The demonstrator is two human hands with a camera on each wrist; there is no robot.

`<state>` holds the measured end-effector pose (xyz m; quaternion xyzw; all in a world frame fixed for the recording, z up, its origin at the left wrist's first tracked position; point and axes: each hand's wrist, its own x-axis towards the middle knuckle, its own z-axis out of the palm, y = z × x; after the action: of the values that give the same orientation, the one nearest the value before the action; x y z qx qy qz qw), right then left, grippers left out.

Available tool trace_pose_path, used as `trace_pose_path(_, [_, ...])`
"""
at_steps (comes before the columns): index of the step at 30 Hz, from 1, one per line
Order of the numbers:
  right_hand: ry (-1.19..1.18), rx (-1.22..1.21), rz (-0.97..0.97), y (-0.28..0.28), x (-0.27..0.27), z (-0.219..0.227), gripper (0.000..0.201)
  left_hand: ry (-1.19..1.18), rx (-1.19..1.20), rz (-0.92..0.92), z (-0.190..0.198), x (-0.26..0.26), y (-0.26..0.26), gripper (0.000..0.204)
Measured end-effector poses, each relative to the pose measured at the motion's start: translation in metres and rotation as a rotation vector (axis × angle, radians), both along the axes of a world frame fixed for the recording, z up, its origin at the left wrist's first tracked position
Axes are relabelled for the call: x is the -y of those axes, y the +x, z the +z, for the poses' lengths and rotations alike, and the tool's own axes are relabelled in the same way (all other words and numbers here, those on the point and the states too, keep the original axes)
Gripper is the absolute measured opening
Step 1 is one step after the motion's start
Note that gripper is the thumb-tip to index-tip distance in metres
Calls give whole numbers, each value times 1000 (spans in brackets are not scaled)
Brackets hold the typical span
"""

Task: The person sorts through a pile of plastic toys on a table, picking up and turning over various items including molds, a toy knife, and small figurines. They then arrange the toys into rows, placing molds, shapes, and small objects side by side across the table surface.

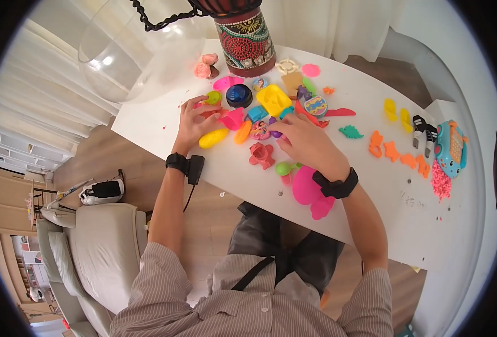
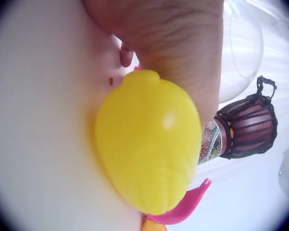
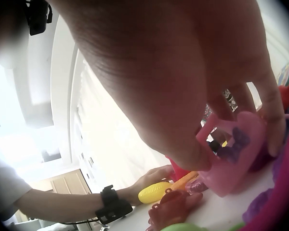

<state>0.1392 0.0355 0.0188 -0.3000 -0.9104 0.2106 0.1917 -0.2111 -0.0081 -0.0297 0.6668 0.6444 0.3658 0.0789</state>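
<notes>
My left hand (image 1: pixel 191 126) lies at the left of the toy pile, its fingers and thumb spread around a small red piece, with a pink cup-like toy (image 1: pixel 232 119) right at the fingertips. Just below that hand is a yellow toy corn (image 1: pixel 213 138), which fills much of the left wrist view. My right hand (image 1: pixel 310 143) reaches down into the pile's middle. Its thumb and fingers pinch a translucent pink toy piece (image 3: pixel 231 178) with a purple decoration. Near it lie a round picture piece (image 1: pixel 259 130), a red flower-shaped mould (image 1: pixel 261 155) and an orange toy (image 1: pixel 243 133).
A patterned drum (image 1: pixel 247 45) stands at the back, beside a clear dome (image 1: pixel 130 56) and pink flowers (image 1: pixel 206 67). A yellow tray (image 1: pixel 274 100) and dark blue jar (image 1: pixel 239 96) sit behind the hands. Toward the right are orange shapes (image 1: pixel 391 150) and a blue toy (image 1: pixel 450 149).
</notes>
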Motion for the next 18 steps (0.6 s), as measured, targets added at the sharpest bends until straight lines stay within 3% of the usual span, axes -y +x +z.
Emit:
trace_pose_path(5, [29, 94, 33, 0, 2, -7, 41, -8, 59, -34, -8, -6, -7, 30])
trace_pose_path(6, [30, 93, 32, 0, 2, -7, 41, 9, -18, -14, -8, -4, -7, 31])
trace_pose_path(11, [-59, 98, 18, 0, -1, -4, 38, 23, -77, -27, -11, -6, -11, 32])
trace_pose_path(17, [38, 0, 14, 6, 0, 5, 28, 30, -18, -22, -16, -8, -12, 26])
trace_pose_path(18, [38, 0, 15, 7, 0, 8, 28, 19, 77, -20, -16, -8, -11, 26])
